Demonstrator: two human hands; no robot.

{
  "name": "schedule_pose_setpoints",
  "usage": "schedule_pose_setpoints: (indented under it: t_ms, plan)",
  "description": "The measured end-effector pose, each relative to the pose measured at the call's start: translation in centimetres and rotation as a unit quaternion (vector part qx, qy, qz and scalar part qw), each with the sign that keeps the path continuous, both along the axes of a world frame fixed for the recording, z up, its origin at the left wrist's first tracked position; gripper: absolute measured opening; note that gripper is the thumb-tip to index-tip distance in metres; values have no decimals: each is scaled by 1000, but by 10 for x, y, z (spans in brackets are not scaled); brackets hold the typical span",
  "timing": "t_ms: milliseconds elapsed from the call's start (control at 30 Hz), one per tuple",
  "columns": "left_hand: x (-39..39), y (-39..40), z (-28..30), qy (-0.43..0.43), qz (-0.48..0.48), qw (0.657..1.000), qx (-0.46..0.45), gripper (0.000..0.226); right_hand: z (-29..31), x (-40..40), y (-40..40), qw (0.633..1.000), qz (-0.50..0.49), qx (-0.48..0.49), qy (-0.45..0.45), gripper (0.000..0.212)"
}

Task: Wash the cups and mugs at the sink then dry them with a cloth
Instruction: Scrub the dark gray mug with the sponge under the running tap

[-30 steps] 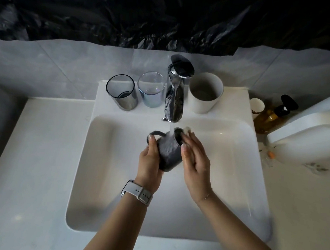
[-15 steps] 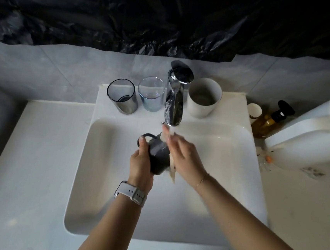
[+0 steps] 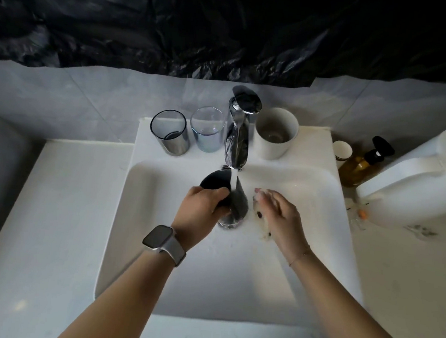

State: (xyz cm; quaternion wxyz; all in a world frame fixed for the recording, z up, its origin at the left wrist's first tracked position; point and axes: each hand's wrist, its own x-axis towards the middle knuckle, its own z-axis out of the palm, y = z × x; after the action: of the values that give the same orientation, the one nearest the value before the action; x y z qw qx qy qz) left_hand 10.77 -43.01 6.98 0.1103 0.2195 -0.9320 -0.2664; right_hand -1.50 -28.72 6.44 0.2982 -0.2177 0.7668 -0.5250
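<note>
The left hand [image 3: 201, 207] grips the dark mug [image 3: 230, 196], tilting it under the faucet [image 3: 237, 140] stream inside the sink [image 3: 154, 244] to rinse it. The right hand [image 3: 277, 215], fingers relaxed, holds nothing just beside it. Three unwashed cups wait on the ledge: smoked glass [image 3: 169, 132], clear glass [image 3: 206, 129], white cup [image 3: 275, 133].

The right hand [image 3: 280, 215] has come off the dark mug [image 3: 230, 196] and now sits just right of it, fingers soapy. The left hand [image 3: 201, 207] has turned the mug so its mouth faces far-left, and the tap's water [image 3: 234, 179] now hits its side.
</note>
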Motion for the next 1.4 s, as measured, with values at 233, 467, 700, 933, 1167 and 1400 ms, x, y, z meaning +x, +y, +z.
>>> schedule_pose_setpoints:
  t_ms: [233,467,700,933,1167,1400]
  plan:
    - [-12,10,-5,8,-54,990,-127,21,1,2,7,977,129,41,164,32]
    - [-6,20,-4,-51,-12,995,-88,30,-8,9,7,960,183,21,209,19]
    - [18,15,-3,144,144,933,297,28,-18,23,-4,989,88,-76,96,24]
    - [11,11,-12,36,279,580,765,67,-16,29,4,968,120,-155,156,26]
    - [1,9,-16,83,185,534,821,89,-14,6,12,958,180,-120,187,25]
    - [6,17,-20,201,249,565,761,42,-9,-3,3,991,123,-48,6,25]
